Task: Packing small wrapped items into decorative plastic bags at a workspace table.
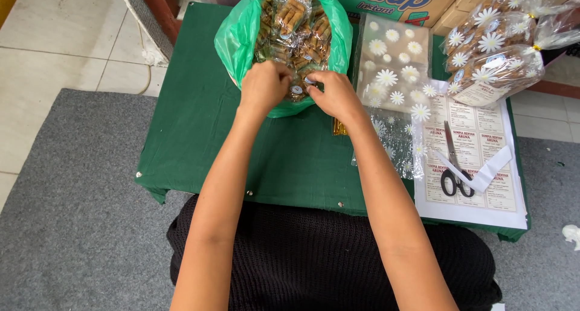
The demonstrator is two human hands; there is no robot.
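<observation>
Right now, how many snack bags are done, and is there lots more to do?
Done: a few filled daisy bags lie tied at the table's far right. In hand: the left hand and right hand reach into the green bag of small wrapped snacks. Left: a stack of empty daisy bags, the label sheet and scissors wait, so plenty remains.

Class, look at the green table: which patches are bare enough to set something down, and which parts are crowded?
Free: the green cloth left of the left hand, and the strip between the forearms. Crowded: the green bag of snacks, daisy-print bags, label sheet with scissors, filled packs.
</observation>
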